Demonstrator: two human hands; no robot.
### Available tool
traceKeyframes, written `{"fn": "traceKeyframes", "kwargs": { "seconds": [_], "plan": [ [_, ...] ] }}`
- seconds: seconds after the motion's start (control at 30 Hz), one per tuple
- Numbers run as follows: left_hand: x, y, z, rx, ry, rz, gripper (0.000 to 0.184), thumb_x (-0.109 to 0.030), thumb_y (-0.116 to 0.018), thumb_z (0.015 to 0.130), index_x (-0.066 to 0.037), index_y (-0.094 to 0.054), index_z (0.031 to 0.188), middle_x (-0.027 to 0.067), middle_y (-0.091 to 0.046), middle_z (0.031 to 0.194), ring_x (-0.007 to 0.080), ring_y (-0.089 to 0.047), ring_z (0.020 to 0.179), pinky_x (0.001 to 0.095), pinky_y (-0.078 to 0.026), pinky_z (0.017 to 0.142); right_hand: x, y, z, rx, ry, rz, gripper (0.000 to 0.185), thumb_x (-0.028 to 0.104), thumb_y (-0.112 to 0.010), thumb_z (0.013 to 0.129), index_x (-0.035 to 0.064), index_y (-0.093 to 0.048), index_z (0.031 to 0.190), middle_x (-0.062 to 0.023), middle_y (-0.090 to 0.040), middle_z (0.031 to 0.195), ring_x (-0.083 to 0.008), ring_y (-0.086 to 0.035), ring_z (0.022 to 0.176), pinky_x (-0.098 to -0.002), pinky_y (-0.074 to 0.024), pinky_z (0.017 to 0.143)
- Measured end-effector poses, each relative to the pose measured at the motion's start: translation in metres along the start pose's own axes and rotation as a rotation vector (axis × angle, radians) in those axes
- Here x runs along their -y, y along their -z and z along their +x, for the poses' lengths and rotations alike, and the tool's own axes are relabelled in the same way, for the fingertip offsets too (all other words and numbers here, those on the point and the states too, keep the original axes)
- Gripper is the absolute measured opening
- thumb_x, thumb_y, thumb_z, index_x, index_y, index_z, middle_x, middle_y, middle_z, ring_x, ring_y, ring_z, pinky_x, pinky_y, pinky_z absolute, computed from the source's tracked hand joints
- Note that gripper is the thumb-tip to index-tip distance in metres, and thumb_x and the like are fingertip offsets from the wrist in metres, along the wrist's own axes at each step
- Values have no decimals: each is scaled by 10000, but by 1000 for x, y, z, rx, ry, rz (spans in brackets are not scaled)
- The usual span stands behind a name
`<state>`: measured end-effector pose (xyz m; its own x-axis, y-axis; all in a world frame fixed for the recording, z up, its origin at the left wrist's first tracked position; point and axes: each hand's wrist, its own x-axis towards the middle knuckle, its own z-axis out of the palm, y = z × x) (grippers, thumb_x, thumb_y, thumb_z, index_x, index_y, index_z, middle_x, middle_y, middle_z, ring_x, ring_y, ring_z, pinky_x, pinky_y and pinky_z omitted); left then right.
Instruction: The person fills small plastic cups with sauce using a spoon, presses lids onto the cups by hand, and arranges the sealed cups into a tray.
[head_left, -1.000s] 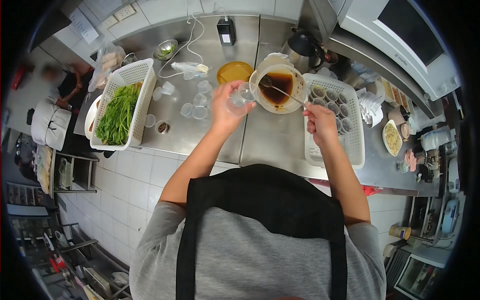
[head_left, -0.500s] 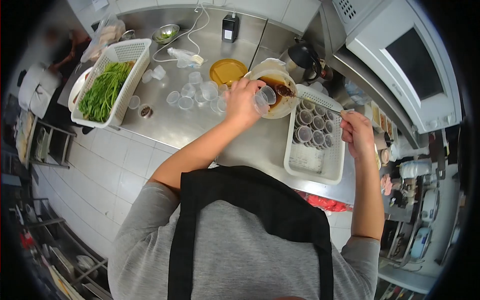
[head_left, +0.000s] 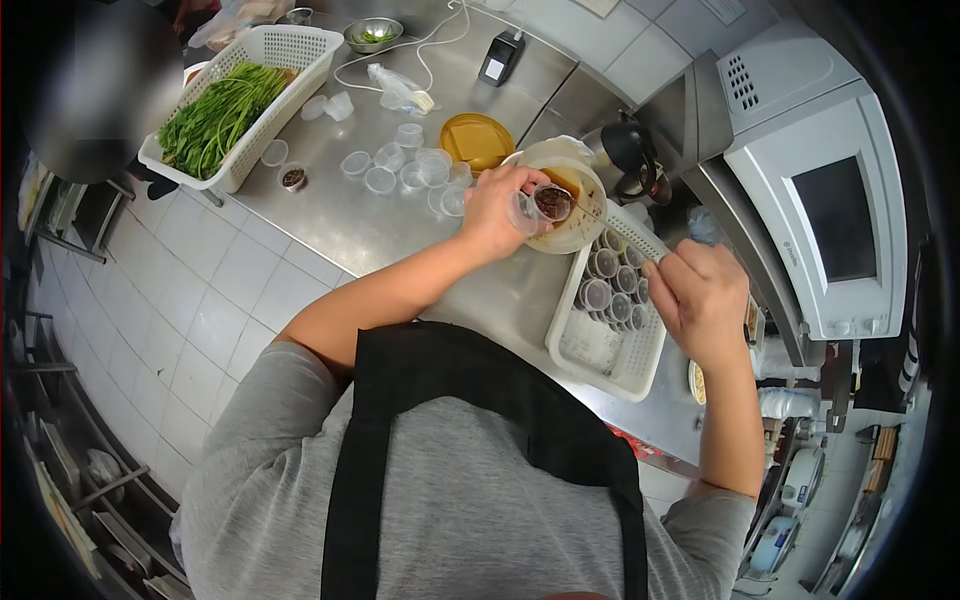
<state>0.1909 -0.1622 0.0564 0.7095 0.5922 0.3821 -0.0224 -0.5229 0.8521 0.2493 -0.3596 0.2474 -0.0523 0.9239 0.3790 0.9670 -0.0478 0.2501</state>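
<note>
My left hand holds small clear plastic cups beside the rim of a white tub with brown sauce. At one cup's mouth is dark sauce with bits; whether it lies in the spoon or the cup is hard to tell. My right hand is closed round the spoon's handle, above a white basket of filled, lidded cups. Left of the tub lie a yellow lid and several empty cups.
A white basket of green vegetables stands at the left, near a small filled cup. Behind are a metal bowl, a corded black device and a black kettle. A microwave is at the right.
The view has swung to the right. My right hand has lifted the spoon from the sauce towards the cups in my left hand, and dark sauce now shows at a cup's mouth.
</note>
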Motion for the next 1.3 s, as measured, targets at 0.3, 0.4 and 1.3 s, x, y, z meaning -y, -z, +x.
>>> {"fn": "traceKeyframes", "kwargs": {
  "seconds": [0.3,0.4,1.3],
  "plan": [
    [0,0,5,0,-28,-17,577,-186,-839,565,-149,-592,1086,29,-582,949,241,-536,958,357,-417,863,6,1,-13,-103,-97,32,252,92,-716,700,76,-488,593,-56,-417,585,-241,-450,512,-352,-336,505],
    [2,-1,7,5,-25,-40,576,-183,-838,568,-139,-592,1087,36,-584,950,243,-538,953,362,-416,867,7,2,-22,-179,-215,-12,257,84,-714,700,67,-482,591,-62,-419,583,-246,-438,496,-363,-329,485],
    [32,67,-17,-29,-58,74,575,-127,-817,589,-113,-585,1115,43,-584,1054,232,-522,978,336,-432,837,20,-208,-5,-272,-1296,688,341,304,-621,829,16,-635,646,-119,-597,566,-245,-563,525,-357,-445,561]
  ]
}}
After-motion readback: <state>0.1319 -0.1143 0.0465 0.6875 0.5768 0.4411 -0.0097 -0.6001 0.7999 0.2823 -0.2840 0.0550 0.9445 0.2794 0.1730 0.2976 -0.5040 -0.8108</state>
